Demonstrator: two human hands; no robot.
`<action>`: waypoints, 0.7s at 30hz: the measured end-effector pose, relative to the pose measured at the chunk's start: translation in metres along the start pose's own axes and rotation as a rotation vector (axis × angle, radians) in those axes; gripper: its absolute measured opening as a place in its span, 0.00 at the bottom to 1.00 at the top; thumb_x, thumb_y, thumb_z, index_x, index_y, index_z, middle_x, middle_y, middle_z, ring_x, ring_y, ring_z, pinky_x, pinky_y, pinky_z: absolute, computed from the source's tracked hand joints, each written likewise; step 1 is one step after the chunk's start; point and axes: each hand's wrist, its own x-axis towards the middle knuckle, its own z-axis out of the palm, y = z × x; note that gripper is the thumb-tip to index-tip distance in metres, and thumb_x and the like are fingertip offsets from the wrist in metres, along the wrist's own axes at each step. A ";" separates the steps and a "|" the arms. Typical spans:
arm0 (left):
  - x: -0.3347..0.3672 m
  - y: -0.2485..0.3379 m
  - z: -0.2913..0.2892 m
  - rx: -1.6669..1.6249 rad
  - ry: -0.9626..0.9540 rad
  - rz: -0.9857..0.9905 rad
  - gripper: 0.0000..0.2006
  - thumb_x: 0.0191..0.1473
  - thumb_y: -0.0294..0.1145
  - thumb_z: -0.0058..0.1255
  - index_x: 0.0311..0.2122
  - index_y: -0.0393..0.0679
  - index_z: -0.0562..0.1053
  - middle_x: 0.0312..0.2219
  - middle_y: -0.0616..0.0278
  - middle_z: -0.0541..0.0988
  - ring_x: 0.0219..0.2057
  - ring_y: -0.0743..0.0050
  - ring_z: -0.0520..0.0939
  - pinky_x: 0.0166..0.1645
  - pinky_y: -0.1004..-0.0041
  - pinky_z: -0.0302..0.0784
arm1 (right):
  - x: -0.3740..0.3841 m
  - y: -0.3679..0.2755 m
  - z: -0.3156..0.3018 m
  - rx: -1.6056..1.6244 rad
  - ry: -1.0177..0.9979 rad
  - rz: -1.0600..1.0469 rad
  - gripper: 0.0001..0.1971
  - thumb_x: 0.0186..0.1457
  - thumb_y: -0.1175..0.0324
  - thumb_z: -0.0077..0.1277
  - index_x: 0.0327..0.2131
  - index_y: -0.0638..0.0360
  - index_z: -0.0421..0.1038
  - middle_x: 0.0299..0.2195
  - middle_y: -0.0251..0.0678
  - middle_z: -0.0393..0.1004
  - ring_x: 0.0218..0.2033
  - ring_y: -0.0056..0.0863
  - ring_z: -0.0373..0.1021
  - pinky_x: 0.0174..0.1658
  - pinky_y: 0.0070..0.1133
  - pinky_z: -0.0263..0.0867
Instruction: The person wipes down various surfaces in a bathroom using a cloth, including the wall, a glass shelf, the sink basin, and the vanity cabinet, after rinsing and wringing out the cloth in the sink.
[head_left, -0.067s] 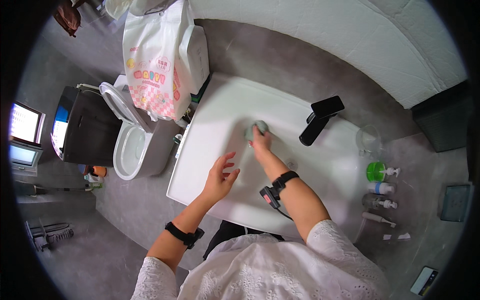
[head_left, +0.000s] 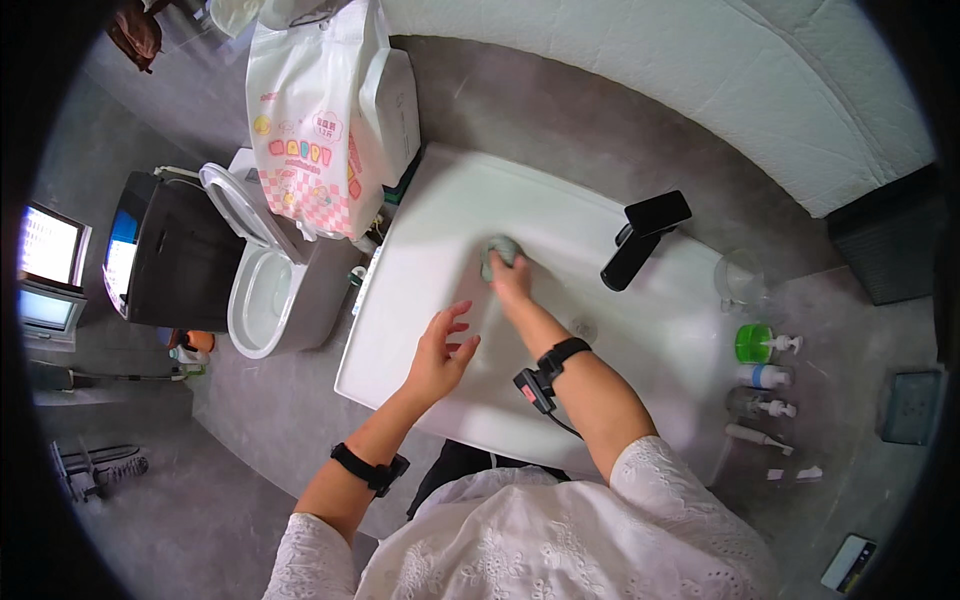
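A crumpled grey-green cloth (head_left: 498,252) is bunched under my right hand (head_left: 513,281), whose fingers press it against the inner wall of the white washbasin (head_left: 430,215). My left hand (head_left: 440,352) hovers over the basin's near left part, empty, its fingers apart and slightly curled. The round drain (head_left: 583,328) lies to the right of my right forearm. At the basin's far right stands a black faucet (head_left: 640,235). Black straps with small devices are on both forearms.
Along the right edge are a green pump bottle (head_left: 753,343), other small bottles, an electric toothbrush (head_left: 757,437) and a clear cup (head_left: 738,280). A toilet (head_left: 265,300) stands to the left. Beyond the basin's left corner hangs a white and pink printed bag (head_left: 310,130).
My right hand and the cloth have slid a little to the left along the basin wall. The left hand stays nearly where it was.
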 end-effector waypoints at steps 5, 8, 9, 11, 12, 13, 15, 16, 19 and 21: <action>0.005 -0.003 -0.018 -0.102 0.100 0.009 0.26 0.57 0.21 0.51 0.61 0.44 0.64 0.56 0.60 0.71 0.50 0.67 0.76 0.44 0.71 0.79 | -0.087 0.079 -0.010 -0.062 -0.686 -0.114 0.18 0.50 0.64 0.55 0.44 0.63 0.71 0.46 0.55 0.70 0.51 0.53 0.66 0.54 0.41 0.61; -0.001 0.000 -0.037 -0.080 0.181 0.023 0.24 0.58 0.21 0.49 0.60 0.44 0.66 0.53 0.61 0.73 0.48 0.70 0.77 0.44 0.74 0.78 | -0.159 0.032 -0.046 -0.410 -0.837 -0.540 0.17 0.46 0.69 0.55 0.41 0.64 0.70 0.49 0.56 0.67 0.51 0.53 0.65 0.54 0.43 0.60; 0.004 0.003 -0.031 -0.079 0.179 0.061 0.23 0.58 0.21 0.48 0.59 0.44 0.66 0.52 0.61 0.74 0.48 0.72 0.77 0.43 0.75 0.77 | -0.152 0.031 -0.052 -0.345 -0.813 -0.553 0.16 0.46 0.70 0.55 0.40 0.64 0.69 0.47 0.55 0.68 0.50 0.53 0.66 0.52 0.42 0.62; 0.007 0.008 -0.030 -0.075 0.168 0.055 0.22 0.58 0.21 0.47 0.59 0.44 0.66 0.52 0.60 0.74 0.48 0.72 0.77 0.43 0.75 0.77 | -0.134 0.013 -0.050 -0.333 -0.708 -0.391 0.16 0.45 0.74 0.54 0.40 0.65 0.67 0.44 0.53 0.66 0.47 0.54 0.65 0.48 0.40 0.65; 0.011 0.010 -0.029 -0.067 0.163 0.062 0.22 0.58 0.21 0.47 0.59 0.44 0.66 0.52 0.60 0.74 0.47 0.72 0.77 0.43 0.74 0.77 | -0.134 0.014 -0.048 -0.331 -0.708 -0.388 0.16 0.45 0.74 0.54 0.40 0.65 0.67 0.44 0.53 0.66 0.47 0.54 0.65 0.48 0.40 0.65; 0.013 0.012 -0.027 -0.066 0.162 0.059 0.22 0.58 0.21 0.47 0.59 0.44 0.66 0.52 0.60 0.74 0.47 0.72 0.77 0.43 0.74 0.77 | -0.135 0.014 -0.045 -0.301 -0.588 -0.410 0.17 0.45 0.75 0.53 0.41 0.64 0.66 0.44 0.52 0.66 0.46 0.55 0.65 0.47 0.39 0.65; 0.014 0.016 -0.021 -0.062 0.151 0.085 0.22 0.59 0.21 0.47 0.59 0.44 0.66 0.52 0.60 0.74 0.47 0.72 0.77 0.44 0.74 0.77 | -0.137 0.019 -0.046 -0.285 -0.490 -0.409 0.19 0.45 0.77 0.52 0.43 0.64 0.63 0.45 0.51 0.63 0.44 0.55 0.65 0.45 0.39 0.66; 0.014 0.016 -0.018 -0.063 0.148 0.083 0.22 0.59 0.21 0.47 0.59 0.44 0.66 0.52 0.60 0.74 0.47 0.72 0.77 0.44 0.74 0.77 | -0.139 0.022 -0.046 -0.286 -0.489 -0.406 0.19 0.45 0.77 0.52 0.43 0.64 0.63 0.45 0.51 0.63 0.44 0.55 0.65 0.45 0.39 0.66; 0.011 0.011 -0.009 -0.104 0.140 0.071 0.22 0.59 0.22 0.47 0.59 0.44 0.66 0.52 0.60 0.74 0.47 0.72 0.77 0.44 0.74 0.77 | -0.152 0.023 -0.053 -0.271 -0.416 -0.448 0.19 0.46 0.75 0.53 0.44 0.63 0.64 0.45 0.50 0.66 0.44 0.54 0.67 0.46 0.39 0.66; 0.009 0.011 -0.009 -0.090 0.148 0.066 0.22 0.59 0.21 0.47 0.59 0.44 0.66 0.52 0.60 0.74 0.47 0.72 0.77 0.44 0.74 0.76 | -0.159 0.005 -0.077 -0.435 -0.866 -0.486 0.19 0.47 0.71 0.54 0.44 0.64 0.66 0.42 0.49 0.69 0.44 0.50 0.68 0.48 0.36 0.66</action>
